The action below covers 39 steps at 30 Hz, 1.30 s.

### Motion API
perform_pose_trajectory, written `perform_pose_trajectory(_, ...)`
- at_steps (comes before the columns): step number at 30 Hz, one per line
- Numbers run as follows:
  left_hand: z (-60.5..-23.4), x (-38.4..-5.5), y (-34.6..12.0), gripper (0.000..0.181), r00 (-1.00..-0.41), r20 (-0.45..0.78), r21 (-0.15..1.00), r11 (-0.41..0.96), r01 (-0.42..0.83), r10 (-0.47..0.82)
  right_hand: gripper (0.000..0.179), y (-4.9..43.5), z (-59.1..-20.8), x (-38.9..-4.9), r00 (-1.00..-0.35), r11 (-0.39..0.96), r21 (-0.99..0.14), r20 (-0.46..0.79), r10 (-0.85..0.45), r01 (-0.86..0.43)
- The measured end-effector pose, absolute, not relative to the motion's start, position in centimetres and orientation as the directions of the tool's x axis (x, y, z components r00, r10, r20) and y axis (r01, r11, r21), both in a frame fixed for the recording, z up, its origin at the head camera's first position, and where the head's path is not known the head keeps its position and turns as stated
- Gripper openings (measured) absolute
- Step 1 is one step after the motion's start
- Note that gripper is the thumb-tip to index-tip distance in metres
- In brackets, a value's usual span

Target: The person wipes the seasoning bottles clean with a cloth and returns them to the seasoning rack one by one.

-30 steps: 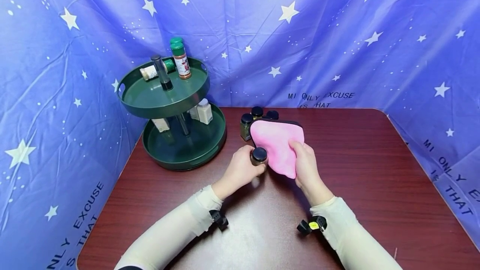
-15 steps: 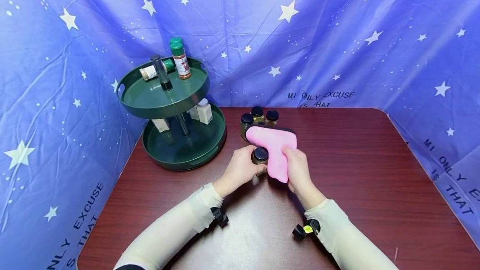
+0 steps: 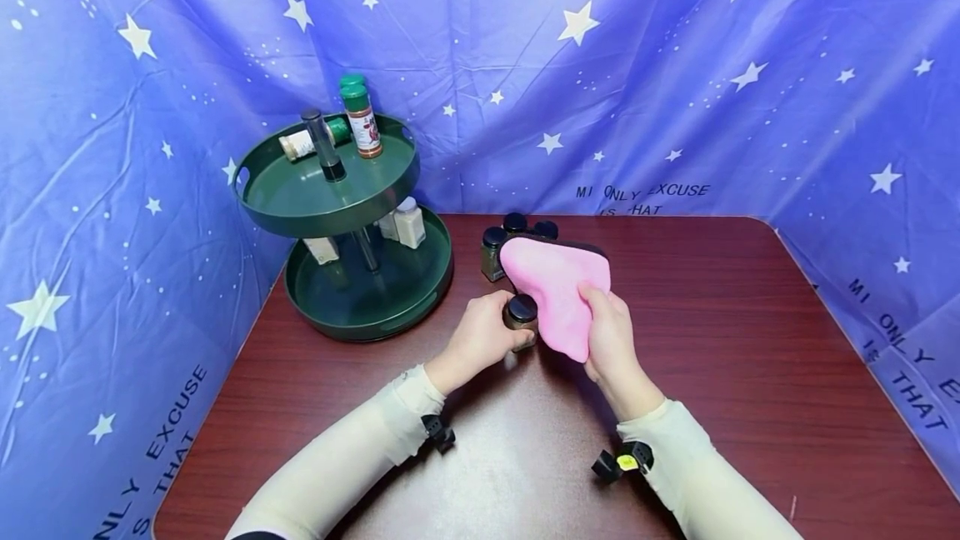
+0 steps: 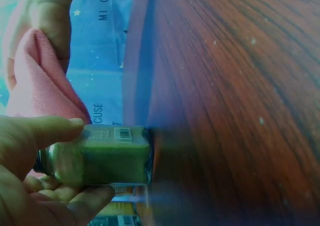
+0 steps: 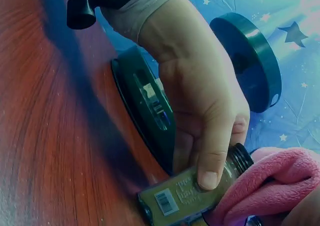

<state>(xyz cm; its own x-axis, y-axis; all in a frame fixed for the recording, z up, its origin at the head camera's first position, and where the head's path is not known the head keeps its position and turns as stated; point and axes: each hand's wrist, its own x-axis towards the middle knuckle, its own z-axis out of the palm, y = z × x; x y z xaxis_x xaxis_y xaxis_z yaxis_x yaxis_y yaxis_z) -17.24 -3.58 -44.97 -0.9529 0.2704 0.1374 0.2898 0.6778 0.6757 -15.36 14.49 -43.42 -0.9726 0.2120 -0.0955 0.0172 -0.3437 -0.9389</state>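
My left hand (image 3: 480, 332) grips a glass spice jar (image 4: 117, 156) with a black lid, filled with greenish powder. In the left wrist view its thumb lies along one side and its fingers along the other. My right hand (image 3: 611, 336) holds a pink cloth (image 3: 555, 282) with a dark edge, pinched between thumb and fingers. The cloth's left side is against or very near the jar in the head view; the right wrist view shows it beside the jar's neck. Behind the cloth stand several black-lidded jars (image 3: 492, 252), partly hidden.
A green two-tier round rack (image 3: 326, 211) stands at the left of the brown table (image 3: 750, 340). Its upper tier bears green-capped bottles (image 3: 365, 127), one lying down. White containers (image 3: 408, 223) stand on the lower tier. A starry blue curtain (image 3: 465, 65) hangs behind.
The right hand and cloth moved toward me and left, then back up and right, with the cloth's shape shifting. The left hand keeps hold of the jar almost in place.
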Motion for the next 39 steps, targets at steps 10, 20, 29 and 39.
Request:
perform_pose_trajectory(10, -44.9, -17.4, -3.6, 0.039, -0.943, 0.158, 0.647, 0.691, 0.323, 0.292, 0.014, 14.0, -46.4, -16.2, -0.952, -0.224, -0.954, -0.243, 0.184, 0.2)
perform_pose_trajectory(20, -45.1, -17.2, -3.6, 0.038, -0.95, 0.147, 0.661, 0.688, 0.301, 0.274, 0.016, 14.6, -43.0, -15.4, -0.965, -0.39, -0.919, -0.15, 0.214, 0.057)
perform_pose_trajectory(29, -45.3, -17.5, -3.2, 0.038, -0.945, 0.164, 0.657, 0.684, 0.318, 0.282, 0.014, 14.9, -45.6, -16.4, -0.954, -0.302, -0.928, -0.267, 0.135, 0.217)
perform_pose_trajectory(39, -45.8, -17.2, -3.4, 0.041, -0.951, 0.173, 0.698, 0.649, 0.302, 0.256, 0.012, 15.2, -45.0, -16.8, -0.961, -0.275, -0.939, -0.247, 0.124, 0.206)
